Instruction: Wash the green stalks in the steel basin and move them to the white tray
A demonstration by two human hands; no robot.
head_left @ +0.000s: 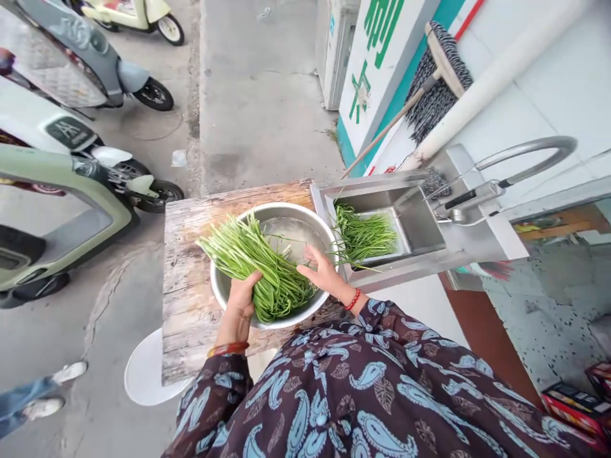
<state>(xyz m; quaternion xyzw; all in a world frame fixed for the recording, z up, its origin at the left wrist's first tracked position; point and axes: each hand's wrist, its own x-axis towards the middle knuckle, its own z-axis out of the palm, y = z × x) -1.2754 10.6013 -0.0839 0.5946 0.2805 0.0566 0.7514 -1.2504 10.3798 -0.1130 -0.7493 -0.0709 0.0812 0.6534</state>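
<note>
A big bunch of long green stalks (267, 273) lies across the left part of a round metal bowl (220, 283), its pale ends sticking out over the left rim. My left hand (243, 294) is wrapped round the near side of the bunch, thumb on top. Over the right side of the bowl is my right hand (324, 271), fingers spread and holding nothing, close to the leafy ends. Clear water (291, 230) shows in the far part of the bowl. More green stalks (370, 236) lie in the steel sink (424, 232) to the right.
The bowl stands on a worn wooden table (184, 286). A curved faucet (534, 149) rises at the sink's right, with a mop (439, 83) leaning behind. Scooters (109, 184) are parked at left. A white round stool (147, 375) and a person's shoes (45, 407) are at lower left.
</note>
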